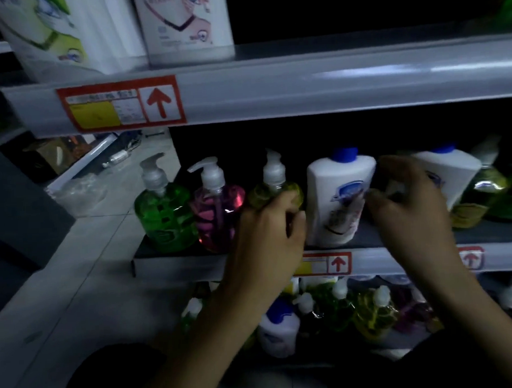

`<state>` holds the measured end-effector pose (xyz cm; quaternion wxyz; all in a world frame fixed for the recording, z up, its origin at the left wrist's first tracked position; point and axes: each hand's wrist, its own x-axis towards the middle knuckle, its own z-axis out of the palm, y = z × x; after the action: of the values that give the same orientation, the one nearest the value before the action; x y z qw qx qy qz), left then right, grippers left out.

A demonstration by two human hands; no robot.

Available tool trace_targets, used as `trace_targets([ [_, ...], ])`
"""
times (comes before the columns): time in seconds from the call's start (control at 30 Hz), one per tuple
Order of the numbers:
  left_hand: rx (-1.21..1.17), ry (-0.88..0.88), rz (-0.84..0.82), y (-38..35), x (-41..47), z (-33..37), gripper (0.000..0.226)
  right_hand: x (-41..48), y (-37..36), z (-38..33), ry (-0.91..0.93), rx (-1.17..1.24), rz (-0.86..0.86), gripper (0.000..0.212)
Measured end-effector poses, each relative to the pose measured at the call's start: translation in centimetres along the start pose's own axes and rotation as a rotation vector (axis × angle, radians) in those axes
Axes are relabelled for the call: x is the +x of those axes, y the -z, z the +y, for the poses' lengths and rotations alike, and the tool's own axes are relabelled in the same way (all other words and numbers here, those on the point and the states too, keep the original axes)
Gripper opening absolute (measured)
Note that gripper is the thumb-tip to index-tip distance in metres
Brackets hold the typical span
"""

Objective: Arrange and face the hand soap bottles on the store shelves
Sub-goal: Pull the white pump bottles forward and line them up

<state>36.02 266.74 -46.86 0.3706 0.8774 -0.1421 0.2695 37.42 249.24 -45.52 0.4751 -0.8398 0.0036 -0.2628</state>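
On the middle shelf (175,263) stand a green pump bottle (163,215), a pink pump bottle (217,213) and a yellow pump bottle (273,190) in a row. My left hand (265,237) is wrapped around the yellow bottle's body. To its right stands a white bottle with a blue cap (337,196). My right hand (408,207) hovers just right of it, fingers curled and apart, holding nothing. A second white bottle (450,170) and a yellow-green bottle (483,192) sit partly behind that hand.
The upper shelf (302,83) carries large white refill packs (183,24) and juts out overhead. The lower shelf holds several mixed soap bottles (368,312). Tiled floor (90,259) with boxes and plastic wrap lies to the left.
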Motion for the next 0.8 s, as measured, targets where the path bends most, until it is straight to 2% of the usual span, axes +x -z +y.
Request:
trace_targets([
  [0.1, -0.033, 0.032, 0.098, -1.7, 1.2, 1.5, 0.035, 0.4, 0.3, 1.5, -0.031, 0.041, -0.194, 0.041],
  [0.2, -0.094, 0.154, 0.044, -3.1, 1.8, 2.3, 0.052, 1.0, 0.4, 2.4, -0.078, 0.127, -0.352, 0.035],
  [0.27, -0.116, 0.190, 0.023, -3.6, 2.2, 2.1, 0.056, 1.2, 0.7, 3.1, -0.071, 0.110, -0.365, 0.036],
  [0.4, -0.229, 0.199, -0.005, -3.4, 1.9, 1.5, 0.046, 1.0, 1.5, 3.4, 0.015, 0.069, -0.400, 0.043],
  [0.47, -0.212, 0.205, -0.051, -3.3, 1.4, 1.4, 0.034, 0.8, 1.7, 3.6, 0.050, 0.032, -0.400, 0.041],
  [0.57, -0.187, 0.258, -0.140, -3.2, 0.5, 1.6, 0.034, 0.5, 2.1, 4.1, 0.052, 0.079, -0.392, 0.039],
  [0.63, -0.152, 0.252, -0.184, -3.1, 0.0, 1.5, 0.028, 0.2, 2.3, 4.7, 0.034, 0.092, -0.443, 0.045],
  [0.7, -0.080, 0.243, -0.228, -3.3, -0.3, 1.3, 0.013, -0.3, 2.4, 5.2, 0.064, 0.014, -0.485, 0.053],
  [0.8, -0.002, 0.243, -0.272, -4.1, -0.4, 0.5, 0.015, -1.1, 2.2, 5.8, 0.130, -0.061, -0.476, 0.067],
])
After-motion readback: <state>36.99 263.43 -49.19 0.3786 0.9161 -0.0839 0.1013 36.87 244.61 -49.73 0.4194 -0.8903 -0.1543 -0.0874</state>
